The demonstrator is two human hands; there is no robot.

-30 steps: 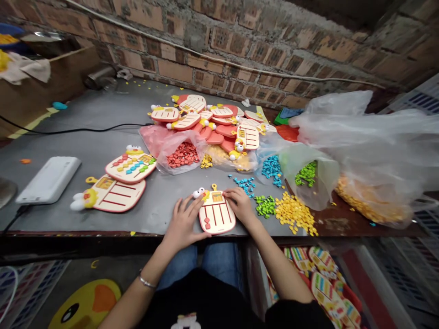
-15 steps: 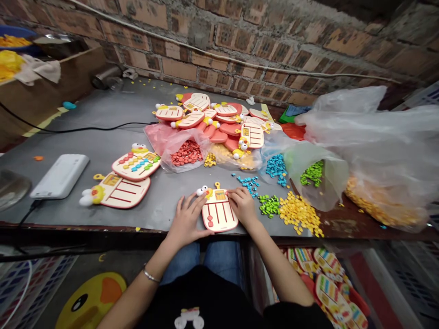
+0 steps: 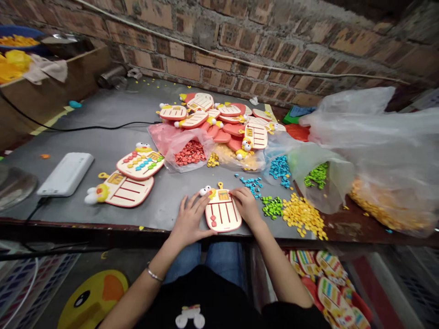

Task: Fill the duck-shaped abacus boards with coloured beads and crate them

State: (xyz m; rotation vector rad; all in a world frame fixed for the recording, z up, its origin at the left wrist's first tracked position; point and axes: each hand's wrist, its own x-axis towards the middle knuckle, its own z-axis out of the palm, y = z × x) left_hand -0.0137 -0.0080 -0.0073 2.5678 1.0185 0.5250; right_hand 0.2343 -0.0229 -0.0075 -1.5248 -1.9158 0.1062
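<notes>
On the near edge of the table lies a cream toy board [image 3: 223, 218] with a red rim, a bug-eyed yellow duck head and several slots. Two red beads [image 3: 213, 221] sit in its leftmost slot. My left hand [image 3: 189, 218] steadies the board, thumb at the bottom edge and fingers along the left side by the duck head. At the board's upper right corner, my right hand [image 3: 246, 204] pinches a small red bead, mostly hidden by the fingertips. Loose blue beads [image 3: 253, 186], green beads [image 3: 272, 207] and yellow beads [image 3: 303, 214] lie right of this hand.
A bag of red beads [image 3: 190, 152] lies before a heap of toy boards [image 3: 200, 101]. Left are a board with coloured beads [image 3: 140, 163], an unbeaded board [image 3: 128, 191] and a white power bank [image 3: 66, 174]. Plastic bags [image 3: 387, 151] crowd the right; a brick wall stands behind.
The whole view has shifted slightly to the right. Both hands keep nearly the same places on the board, and the two red beads remain in the left slot.
</notes>
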